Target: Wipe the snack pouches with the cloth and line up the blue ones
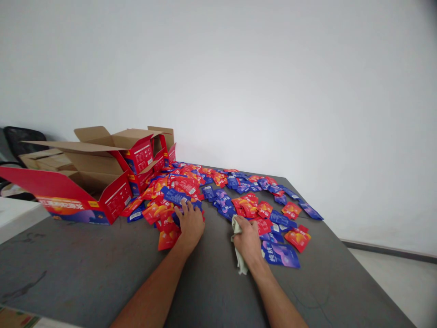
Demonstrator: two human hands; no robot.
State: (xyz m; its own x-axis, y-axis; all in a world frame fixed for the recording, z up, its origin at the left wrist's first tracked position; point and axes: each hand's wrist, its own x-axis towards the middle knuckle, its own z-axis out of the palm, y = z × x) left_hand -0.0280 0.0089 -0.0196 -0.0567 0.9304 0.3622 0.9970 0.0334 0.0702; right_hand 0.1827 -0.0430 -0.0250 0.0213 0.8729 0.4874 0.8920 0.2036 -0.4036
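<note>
My right hand is closed around a crumpled pale cloth resting on the grey tabletop. Just beyond and to the right of it lie red packets and a large blue pouch printed with purple shapes. My left hand lies with its fingers apart on the near right edge of a heap of red and blue packets. Its fingertips touch a blue packet; part of the packets under the palm is hidden.
Open red cardboard boxes stand at the left with their flaps up. A strip of scattered blue packets runs along the back of the table by the white wall. A black chair stands behind the boxes.
</note>
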